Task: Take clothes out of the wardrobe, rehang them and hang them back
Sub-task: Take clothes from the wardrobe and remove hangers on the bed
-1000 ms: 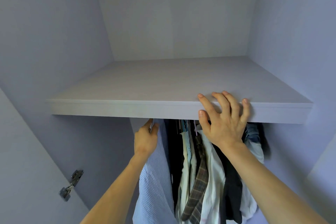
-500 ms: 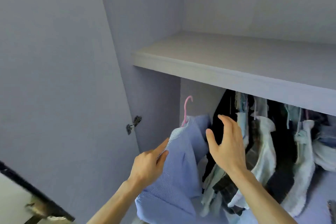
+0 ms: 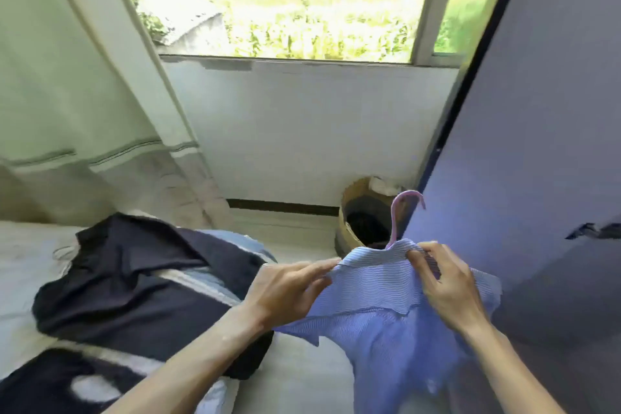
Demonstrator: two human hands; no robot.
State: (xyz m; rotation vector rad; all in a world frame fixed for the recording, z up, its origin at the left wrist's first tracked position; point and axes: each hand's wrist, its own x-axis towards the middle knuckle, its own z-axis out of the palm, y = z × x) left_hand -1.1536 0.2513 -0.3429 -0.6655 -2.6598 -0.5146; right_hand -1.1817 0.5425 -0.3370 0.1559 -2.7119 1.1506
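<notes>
I hold a blue striped shirt [image 3: 386,306] on a pink hanger [image 3: 401,212] in front of me, over the bed. My left hand [image 3: 285,289] pinches the shirt's left shoulder edge near the collar. My right hand [image 3: 447,282] grips the collar and right shoulder just under the hanger's hook. The hook sticks up above the collar. The rest of the hanger is hidden inside the shirt. The shirt's body hangs down between my forearms.
A dark navy garment with pale stripes [image 3: 134,279] lies spread on the bed [image 3: 20,262] at the left. A woven basket [image 3: 349,208] stands on the floor under the window [image 3: 285,0]. The open wardrobe door [image 3: 537,144] fills the right side. Curtains [image 3: 67,77] hang at the left.
I have turned away from the wardrobe toward the window and bed, bringing the blue shirt on its hanger out. My right hand left the hanging clothes and now grips the shirt's collar.
</notes>
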